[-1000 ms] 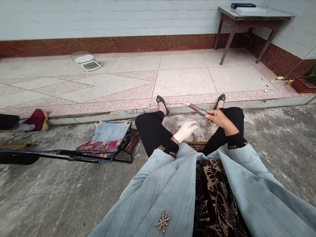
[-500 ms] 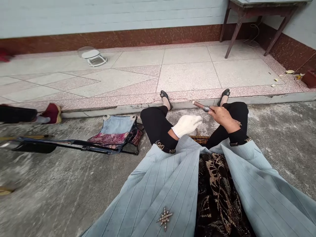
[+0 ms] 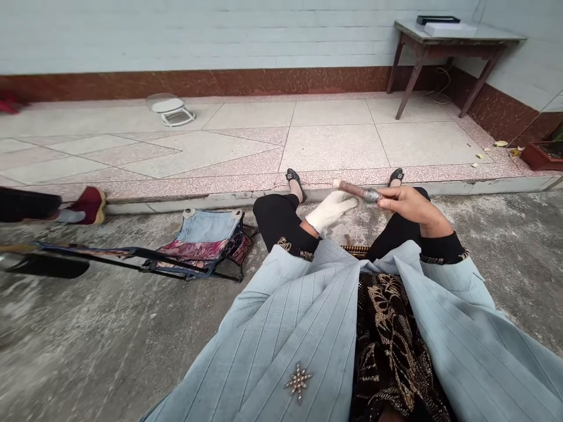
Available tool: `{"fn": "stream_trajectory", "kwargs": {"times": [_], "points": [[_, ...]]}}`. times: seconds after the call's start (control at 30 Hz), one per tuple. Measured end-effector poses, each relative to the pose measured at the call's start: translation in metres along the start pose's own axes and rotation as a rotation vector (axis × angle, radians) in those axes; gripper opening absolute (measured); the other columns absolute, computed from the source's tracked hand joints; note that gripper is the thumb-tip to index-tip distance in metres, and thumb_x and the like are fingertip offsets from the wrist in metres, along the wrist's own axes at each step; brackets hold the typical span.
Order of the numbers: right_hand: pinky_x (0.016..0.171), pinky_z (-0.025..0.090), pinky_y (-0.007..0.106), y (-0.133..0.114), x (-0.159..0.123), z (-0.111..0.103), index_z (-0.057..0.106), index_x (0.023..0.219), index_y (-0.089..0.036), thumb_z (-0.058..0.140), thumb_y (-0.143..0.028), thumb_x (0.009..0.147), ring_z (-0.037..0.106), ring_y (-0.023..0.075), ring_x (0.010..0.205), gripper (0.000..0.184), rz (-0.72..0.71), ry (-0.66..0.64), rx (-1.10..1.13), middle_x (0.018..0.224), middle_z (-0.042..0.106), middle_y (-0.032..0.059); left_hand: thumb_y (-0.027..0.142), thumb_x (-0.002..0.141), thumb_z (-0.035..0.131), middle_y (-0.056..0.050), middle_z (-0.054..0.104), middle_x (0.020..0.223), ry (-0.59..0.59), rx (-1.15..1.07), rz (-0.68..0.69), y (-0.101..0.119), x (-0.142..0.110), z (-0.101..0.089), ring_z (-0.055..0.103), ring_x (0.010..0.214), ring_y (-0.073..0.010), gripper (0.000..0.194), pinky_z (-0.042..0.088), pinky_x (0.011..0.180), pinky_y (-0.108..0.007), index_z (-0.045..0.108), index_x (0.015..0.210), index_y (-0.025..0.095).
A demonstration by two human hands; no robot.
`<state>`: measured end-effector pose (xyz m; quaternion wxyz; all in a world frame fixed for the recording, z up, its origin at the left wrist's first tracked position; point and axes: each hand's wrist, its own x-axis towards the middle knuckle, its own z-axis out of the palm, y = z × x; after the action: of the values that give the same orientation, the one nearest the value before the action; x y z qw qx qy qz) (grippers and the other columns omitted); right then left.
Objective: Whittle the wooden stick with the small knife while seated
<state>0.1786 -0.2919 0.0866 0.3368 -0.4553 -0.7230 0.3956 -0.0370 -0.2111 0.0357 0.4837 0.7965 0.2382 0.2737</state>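
My right hand (image 3: 411,206) is bare and wrapped round the end of a brown stick-like handle (image 3: 352,189) with silver wire wound round it. The handle points left, and its far tip is pale. My left hand (image 3: 331,210) wears a white knitted glove and sits just below the handle. Its fingers point right and are drawn together; whatever they hold, if anything, is hidden. I cannot tell whether the glove touches the handle. Between my thighs shows a strip of a woven brown-and-black thing (image 3: 355,251).
A folding stool (image 3: 206,234) with a cloth seat stands on the concrete at my left, beside long poles (image 3: 109,253). Another person's red shoe (image 3: 90,205) is further left. A raised tiled step (image 3: 329,140) lies ahead, with a low white stool (image 3: 171,108) and a wooden table (image 3: 457,41).
The handle has moved left over the gloved hand and lies more level. My right hand has shifted its hold, its forearm now further right. The view has tilted up slightly.
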Motion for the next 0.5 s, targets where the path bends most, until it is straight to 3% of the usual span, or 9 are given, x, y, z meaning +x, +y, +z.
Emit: {"fn": "stream_trajectory", "kwargs": {"times": [0.1,0.17,0.37,0.5], "points": [[0.052,0.033,0.023,0.004,0.007,0.009,0.069,0.085,-0.013,0.062,-0.041,0.082,0.043,0.0085,0.054,0.028,0.013,0.181,0.163,0.067,0.054,-0.0005,0.039,0.092,0.045,0.002,0.050,0.063,0.006,-0.190,-0.029,0.000,-0.011,0.025,0.036,0.049,-0.0071,0.031,0.031,0.050,-0.021,0.061,0.088,0.013],[0.050,0.033,0.023,0.010,0.010,0.014,0.066,0.080,-0.014,0.063,-0.041,0.080,0.043,0.0080,0.052,0.027,0.027,0.258,0.212,0.066,0.054,-0.0005,0.040,0.092,0.046,0.001,0.053,0.068,0.026,-0.190,-0.030,0.005,-0.017,0.035,0.038,0.053,-0.0074,0.031,0.032,0.052,-0.022,0.061,0.089,0.013],[0.051,0.034,0.024,0.024,0.010,0.016,0.066,0.083,-0.014,0.060,-0.039,0.081,0.043,0.0088,0.052,0.026,0.050,0.359,0.086,0.066,0.053,-0.0009,0.032,0.092,0.042,-0.001,0.066,0.089,-0.003,0.205,-0.002,0.019,-0.023,0.032,0.058,0.082,-0.0149,0.028,0.043,0.081,-0.027,0.065,0.090,0.017],[0.057,0.035,0.026,0.028,0.007,0.014,0.071,0.092,-0.013,0.056,-0.037,0.085,0.047,0.0120,0.057,0.029,0.061,0.429,-0.183,0.066,0.056,0.0001,0.032,0.093,0.040,0.000,0.068,0.090,-0.016,0.331,0.003,0.019,-0.025,0.029,0.061,0.084,-0.0158,0.029,0.044,0.084,-0.027,0.066,0.094,0.018]]}}
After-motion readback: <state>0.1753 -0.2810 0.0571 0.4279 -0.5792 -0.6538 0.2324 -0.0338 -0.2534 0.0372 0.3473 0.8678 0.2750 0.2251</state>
